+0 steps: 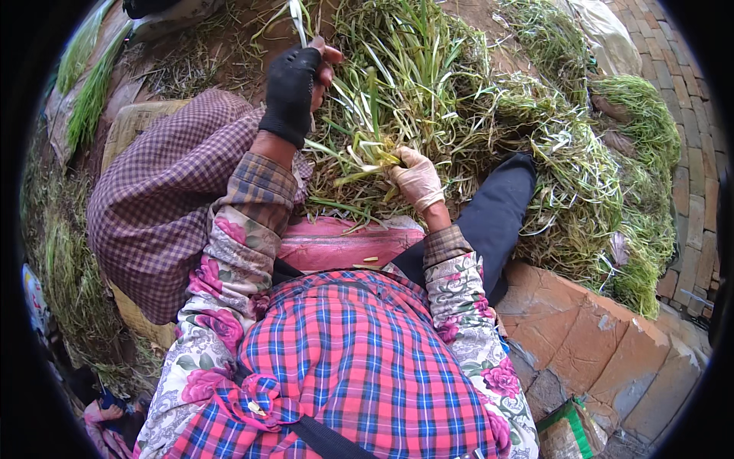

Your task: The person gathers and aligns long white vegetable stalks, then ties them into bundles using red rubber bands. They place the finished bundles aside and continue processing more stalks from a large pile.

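Observation:
My left hand, in a black fingerless glove, is raised over the plants with its fingers closed around a pale plant stalk. The stalk runs up to the top edge of the picture. Lower and to the right, my right hand wears a thin whitish glove. Between its thumb and fingers it grips a small bunch of yellow-green leaves. Beyond both hands lies a heap of long, narrow green leaves, mixed with dry straw-like ones. A pink sack lies between my legs, with a few leaf scraps on it.
More trimmed leaves are piled along the right, beside a brick pavement. Long green bundles lie at upper left. A brown slab-like surface is at lower right, near a green-and-white bag. Another person shows at lower left.

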`<state>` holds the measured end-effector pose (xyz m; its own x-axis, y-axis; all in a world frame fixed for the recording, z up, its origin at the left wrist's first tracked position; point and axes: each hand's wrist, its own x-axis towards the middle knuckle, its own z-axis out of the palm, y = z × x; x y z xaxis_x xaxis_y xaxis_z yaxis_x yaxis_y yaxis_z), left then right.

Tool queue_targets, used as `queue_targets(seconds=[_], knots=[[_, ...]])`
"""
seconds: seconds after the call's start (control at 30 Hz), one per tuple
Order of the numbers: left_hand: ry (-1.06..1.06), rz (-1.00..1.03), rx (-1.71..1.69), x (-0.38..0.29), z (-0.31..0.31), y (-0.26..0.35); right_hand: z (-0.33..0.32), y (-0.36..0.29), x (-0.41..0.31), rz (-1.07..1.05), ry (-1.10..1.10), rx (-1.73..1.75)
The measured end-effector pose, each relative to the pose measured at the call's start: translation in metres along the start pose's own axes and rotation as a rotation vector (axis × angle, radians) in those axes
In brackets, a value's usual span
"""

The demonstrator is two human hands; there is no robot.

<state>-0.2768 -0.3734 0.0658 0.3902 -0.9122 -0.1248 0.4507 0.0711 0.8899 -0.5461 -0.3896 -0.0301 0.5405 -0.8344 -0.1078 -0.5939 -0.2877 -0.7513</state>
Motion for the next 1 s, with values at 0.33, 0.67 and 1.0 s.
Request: queue_targets(seconds=[0.33, 0.67, 1.0], knots=[[-0.115, -0.465, 0.265, -0.017, -0.004, -0.107, -0.011, -0.031, -0.016, 0.077, 0.06, 0.409], [-0.009, -0.32, -0.016, -0.02, 0.003, -0.102, 0.011, -0.004, -0.012, -0.053, 0.13, 0.035], [-0.01, -0.286, -0.196, 0.0, -0.006, -0.075, -0.016, 0.098, -0.019, 0.468, -0.202, -0.272]])
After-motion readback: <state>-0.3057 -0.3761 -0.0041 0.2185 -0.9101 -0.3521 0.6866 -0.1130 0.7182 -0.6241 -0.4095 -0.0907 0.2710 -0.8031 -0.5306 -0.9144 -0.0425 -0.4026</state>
